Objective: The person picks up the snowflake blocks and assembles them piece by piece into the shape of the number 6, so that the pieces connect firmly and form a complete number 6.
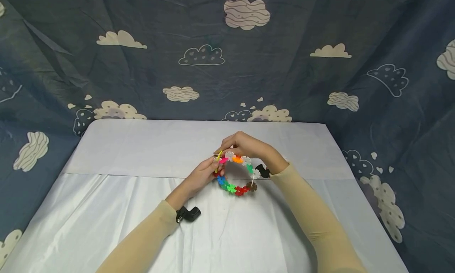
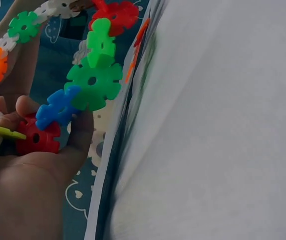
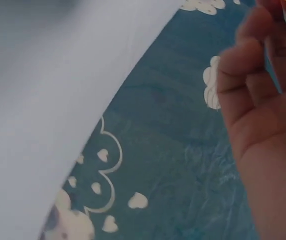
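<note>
A ring of linked, notched plastic snowflake discs [image 1: 239, 191] is held up over the white table, in red, green, blue, white, orange, pink and brown. My left hand [image 1: 199, 176] grips its left side, with fingers about the red disc [image 2: 37, 137] beside the blue disc [image 2: 57, 107]. A yellow disc [image 2: 7, 132] stands edge-on at the join beside the pink disc [image 1: 223, 160]. My right hand [image 1: 245, 143] reaches over the top of the ring and pinches at that same spot. Its fingertips are mostly cut off in the right wrist view, where the palm [image 3: 277, 135] shows.
White cloth covers the table [image 1: 142, 221], with a seam running across it. Behind and at both sides hangs a dark blue curtain [image 1: 156, 67] with cloud prints. Black wrist cameras are strapped on, the left one [image 1: 188, 214] close above the cloth.
</note>
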Motion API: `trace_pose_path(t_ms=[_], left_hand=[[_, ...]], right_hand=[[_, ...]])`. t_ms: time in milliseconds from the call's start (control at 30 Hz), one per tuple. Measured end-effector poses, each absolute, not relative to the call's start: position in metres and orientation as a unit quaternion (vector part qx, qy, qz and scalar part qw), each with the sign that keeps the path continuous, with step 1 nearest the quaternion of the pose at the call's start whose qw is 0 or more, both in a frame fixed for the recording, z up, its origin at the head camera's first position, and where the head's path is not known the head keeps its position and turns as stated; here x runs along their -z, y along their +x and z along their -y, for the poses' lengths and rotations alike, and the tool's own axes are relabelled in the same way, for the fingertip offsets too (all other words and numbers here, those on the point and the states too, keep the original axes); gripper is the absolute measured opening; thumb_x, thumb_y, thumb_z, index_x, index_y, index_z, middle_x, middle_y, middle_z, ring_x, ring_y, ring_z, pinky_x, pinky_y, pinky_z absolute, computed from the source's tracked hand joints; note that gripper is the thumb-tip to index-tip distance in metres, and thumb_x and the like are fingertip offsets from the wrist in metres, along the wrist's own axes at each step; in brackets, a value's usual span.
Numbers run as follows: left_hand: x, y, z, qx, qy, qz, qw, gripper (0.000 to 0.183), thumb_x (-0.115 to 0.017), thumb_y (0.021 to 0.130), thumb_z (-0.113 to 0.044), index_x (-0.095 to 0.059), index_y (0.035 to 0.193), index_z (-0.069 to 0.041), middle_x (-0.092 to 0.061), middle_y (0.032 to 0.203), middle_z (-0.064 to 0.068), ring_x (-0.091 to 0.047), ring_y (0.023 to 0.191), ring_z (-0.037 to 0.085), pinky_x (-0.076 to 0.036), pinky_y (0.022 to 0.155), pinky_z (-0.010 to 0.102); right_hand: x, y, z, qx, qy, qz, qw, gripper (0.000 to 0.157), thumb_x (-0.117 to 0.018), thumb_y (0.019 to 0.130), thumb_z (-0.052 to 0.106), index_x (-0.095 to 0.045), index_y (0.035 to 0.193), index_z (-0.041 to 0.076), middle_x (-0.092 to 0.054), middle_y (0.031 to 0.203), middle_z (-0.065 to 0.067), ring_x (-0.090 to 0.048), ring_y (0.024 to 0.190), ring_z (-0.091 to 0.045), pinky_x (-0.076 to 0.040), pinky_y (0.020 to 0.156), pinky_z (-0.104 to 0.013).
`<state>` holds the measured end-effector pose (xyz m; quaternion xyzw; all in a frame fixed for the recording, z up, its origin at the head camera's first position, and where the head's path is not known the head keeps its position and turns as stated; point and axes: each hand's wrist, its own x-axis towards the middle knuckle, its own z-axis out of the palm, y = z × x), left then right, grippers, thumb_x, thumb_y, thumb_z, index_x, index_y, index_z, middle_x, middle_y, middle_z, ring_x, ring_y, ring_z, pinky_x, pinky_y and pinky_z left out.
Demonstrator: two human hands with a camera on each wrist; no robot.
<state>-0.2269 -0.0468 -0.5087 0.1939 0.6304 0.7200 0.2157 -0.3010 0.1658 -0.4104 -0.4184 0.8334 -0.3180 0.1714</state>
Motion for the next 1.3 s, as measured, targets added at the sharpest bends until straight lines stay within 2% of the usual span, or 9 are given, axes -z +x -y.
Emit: trace_pose_path(t_ms=[100,167,333,467,633,800,967,1133,1300], left_hand=[[0.510,-0.227,0.046,-0.724,0.189,-0.629,0.211,0.028,-0.032,0.117,-0.021,-0.051,0.115,-0.001,-0.056,0.100,0.006,-0.059,0.101,0.021,-0.054,0.096,0.023],[0.509,-0.226,0.046,-0.723,0.184,-0.632,0.210,0.026,-0.032,0.117,-0.022,-0.051,0.112,-0.004,-0.057,0.099,0.005,-0.059,0.100,0.021,-0.054,0.096,0.024],[0.505,-0.223,0.044,-0.718,0.183,-0.636,0.216,0.036,-0.031,0.117,-0.022,-0.049,0.126,0.008,-0.056,0.100,0.004,-0.056,0.099,0.017,-0.052,0.093,0.023],[0.504,-0.223,0.042,-0.718,0.185,-0.633,0.222,0.043,-0.030,0.118,-0.022,-0.046,0.134,0.014,-0.055,0.102,0.005,-0.056,0.099,0.018,-0.052,0.092,0.021],[0.506,-0.223,0.040,-0.717,0.190,-0.634,0.219,0.032,-0.031,0.118,-0.022,-0.050,0.115,0.004,-0.054,0.102,0.006,-0.056,0.099,0.019,-0.052,0.091,0.021],[0.506,-0.222,0.039,-0.716,0.190,-0.634,0.221,0.027,-0.031,0.117,-0.020,-0.047,0.102,-0.004,-0.053,0.103,0.008,-0.054,0.098,0.020,-0.052,0.089,0.022],[0.504,-0.221,0.040,-0.712,0.190,-0.643,0.210,0.026,-0.031,0.117,-0.019,-0.048,0.106,-0.002,-0.054,0.101,0.007,-0.055,0.099,0.020,-0.051,0.090,0.022],[0.501,-0.224,0.042,-0.707,0.188,-0.654,0.195,0.025,-0.031,0.117,-0.018,-0.048,0.119,0.000,-0.055,0.098,0.006,-0.055,0.098,0.020,-0.052,0.092,0.025],[0.502,-0.229,0.047,-0.714,0.172,-0.652,0.187,0.032,-0.035,0.116,-0.016,-0.044,0.141,0.000,-0.055,0.098,0.006,-0.056,0.099,0.019,-0.054,0.096,0.024]], right_hand=[[0.416,-0.303,-0.170,0.358,-0.377,-0.833,0.191,0.034,-0.073,0.101,0.013,-0.074,0.135,0.012,-0.079,0.122,-0.008,-0.067,0.088,-0.015,-0.049,0.071,-0.024],[0.421,-0.304,-0.172,0.398,-0.354,-0.822,0.201,0.036,-0.074,0.101,0.013,-0.072,0.136,0.007,-0.079,0.124,-0.010,-0.069,0.091,-0.015,-0.051,0.074,-0.024],[0.432,-0.305,-0.173,0.465,-0.344,-0.791,0.201,0.022,-0.073,0.100,0.006,-0.077,0.120,-0.003,-0.080,0.114,-0.015,-0.074,0.098,-0.013,-0.060,0.089,-0.025],[0.435,-0.306,-0.174,0.485,-0.357,-0.775,0.190,0.013,-0.070,0.100,-0.002,-0.078,0.108,-0.007,-0.079,0.102,-0.014,-0.072,0.090,-0.012,-0.060,0.085,-0.025],[0.432,-0.307,-0.174,0.477,-0.375,-0.770,0.195,0.011,-0.071,0.098,-0.004,-0.080,0.105,-0.006,-0.078,0.097,-0.009,-0.067,0.084,-0.012,-0.059,0.081,-0.023],[0.430,-0.307,-0.171,0.466,-0.384,-0.772,0.200,0.011,-0.074,0.095,-0.003,-0.080,0.105,-0.006,-0.078,0.097,-0.012,-0.066,0.082,-0.012,-0.059,0.080,-0.022],[0.433,-0.307,-0.174,0.452,-0.367,-0.793,0.179,0.019,-0.076,0.096,0.003,-0.081,0.114,0.000,-0.080,0.103,-0.012,-0.072,0.089,-0.017,-0.061,0.085,-0.026],[0.427,-0.304,-0.202,0.463,-0.275,-0.834,0.118,0.034,-0.073,0.103,0.019,-0.074,0.136,0.014,-0.078,0.106,-0.008,-0.068,0.097,-0.035,-0.060,0.087,-0.039],[0.419,-0.298,-0.247,0.457,-0.179,-0.869,0.068,0.035,-0.068,0.106,0.029,-0.072,0.139,0.018,-0.075,0.110,-0.013,-0.064,0.097,-0.036,-0.055,0.081,-0.031]])
